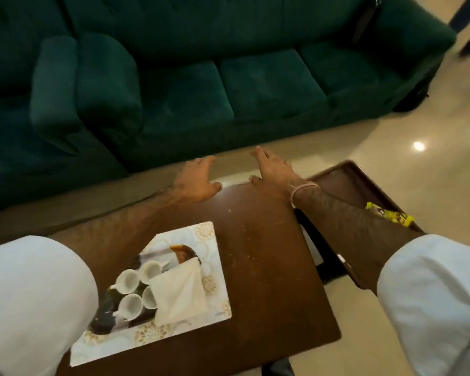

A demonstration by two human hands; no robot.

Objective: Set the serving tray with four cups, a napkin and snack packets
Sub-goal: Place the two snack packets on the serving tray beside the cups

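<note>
dark green sofa (228,85), brown table (269,253), white floral-patterned tray (220,267), white cups (132,293), yellow packet (391,217).

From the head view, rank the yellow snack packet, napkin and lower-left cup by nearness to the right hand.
1. Yellow snack packet, on the side table right of the right hand.
2. Napkin, on the tray's right half.
3. Lower-left cup, farthest.

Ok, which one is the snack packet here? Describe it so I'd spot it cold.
Start at the dark brown wooden table, then look right to the lower brown side table beside it. There, past the right forearm, lies the crinkled yellow snack packet, the only bright yellow thing, away from the patterned tray.
</note>
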